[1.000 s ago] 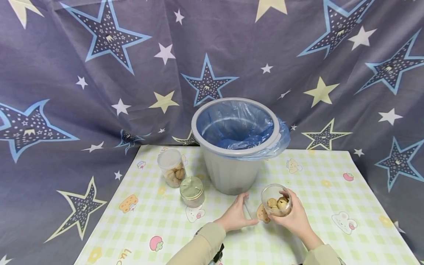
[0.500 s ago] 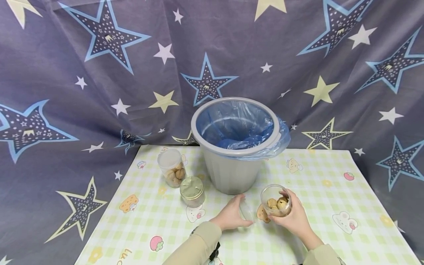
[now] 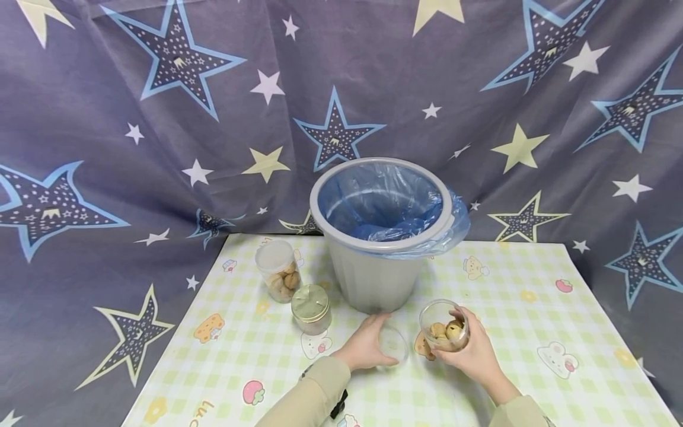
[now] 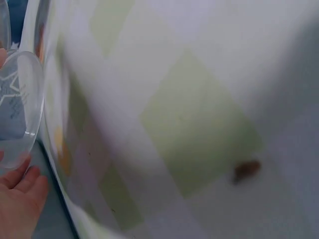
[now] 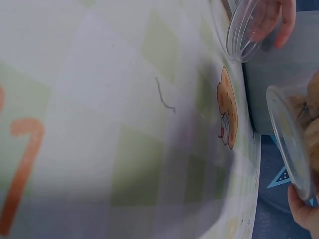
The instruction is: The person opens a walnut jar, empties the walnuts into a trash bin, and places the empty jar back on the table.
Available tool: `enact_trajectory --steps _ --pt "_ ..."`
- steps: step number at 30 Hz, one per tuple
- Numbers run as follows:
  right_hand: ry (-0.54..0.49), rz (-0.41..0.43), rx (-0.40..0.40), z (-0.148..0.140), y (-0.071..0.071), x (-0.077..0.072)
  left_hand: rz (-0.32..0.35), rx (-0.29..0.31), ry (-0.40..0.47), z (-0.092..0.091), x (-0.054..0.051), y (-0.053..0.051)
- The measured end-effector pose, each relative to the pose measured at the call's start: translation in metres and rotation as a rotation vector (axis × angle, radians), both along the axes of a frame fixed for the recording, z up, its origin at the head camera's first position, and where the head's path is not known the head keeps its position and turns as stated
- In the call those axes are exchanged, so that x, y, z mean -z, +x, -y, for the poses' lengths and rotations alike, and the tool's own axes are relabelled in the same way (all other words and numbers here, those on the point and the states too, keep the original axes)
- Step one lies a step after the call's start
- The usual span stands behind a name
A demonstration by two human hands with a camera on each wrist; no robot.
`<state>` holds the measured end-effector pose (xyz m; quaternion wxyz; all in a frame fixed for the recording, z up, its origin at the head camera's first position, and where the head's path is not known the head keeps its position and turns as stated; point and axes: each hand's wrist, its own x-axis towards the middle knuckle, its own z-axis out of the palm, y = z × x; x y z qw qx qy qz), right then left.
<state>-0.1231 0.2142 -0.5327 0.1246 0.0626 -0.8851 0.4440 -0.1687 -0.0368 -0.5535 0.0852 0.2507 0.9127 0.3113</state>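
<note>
My left hand (image 3: 368,344) pinches a clear round lid (image 3: 393,349) by its edge, thumb and fingers on opposite sides, low over the table. In the left wrist view the lid (image 4: 32,99) shows its rim, and part of the hand (image 4: 22,204) is cut off by the frame edge. My right hand (image 3: 475,344) grips a clear, uncovered jar (image 3: 434,314) from its right side. Several walnuts (image 3: 447,332) lie inside it. The right wrist view shows the jar's rim (image 5: 286,144) and the walnuts close up. A gap separates the lid and the jar.
A grey bin (image 3: 373,279) with a blue liner bag (image 3: 397,228) stands behind my hands. To its left are a lidded jar of walnuts (image 3: 283,281) and a small jar with a gold-green lid (image 3: 311,308). A checked cloth (image 3: 533,332) covers the table; a star-patterned curtain (image 3: 373,53) hangs behind.
My left hand has shifted a little to the left and turned the lid from nearly edge-on to flatter. My right hand and its jar of walnuts have stayed about where they were.
</note>
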Motion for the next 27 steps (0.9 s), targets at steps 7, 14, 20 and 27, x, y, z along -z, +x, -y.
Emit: enact_trajectory --steps 7,14,20,27 --pt "0.005 0.001 0.005 -0.0004 0.0001 0.0022 -0.048 0.054 -0.152 0.0027 0.0016 0.0009" --pt "0.014 0.012 0.006 -0.0005 -0.0009 0.0054 -0.224 0.139 -0.340 0.0010 0.0007 0.0015" --pt "0.008 0.008 0.002 -0.0008 0.0000 0.0045 -0.276 0.154 -0.424 -0.0004 0.0018 0.0026" --pt "0.008 0.016 0.002 0.0001 0.0007 0.0055 -0.245 0.169 -0.485 0.0007 -0.0016 0.0062"
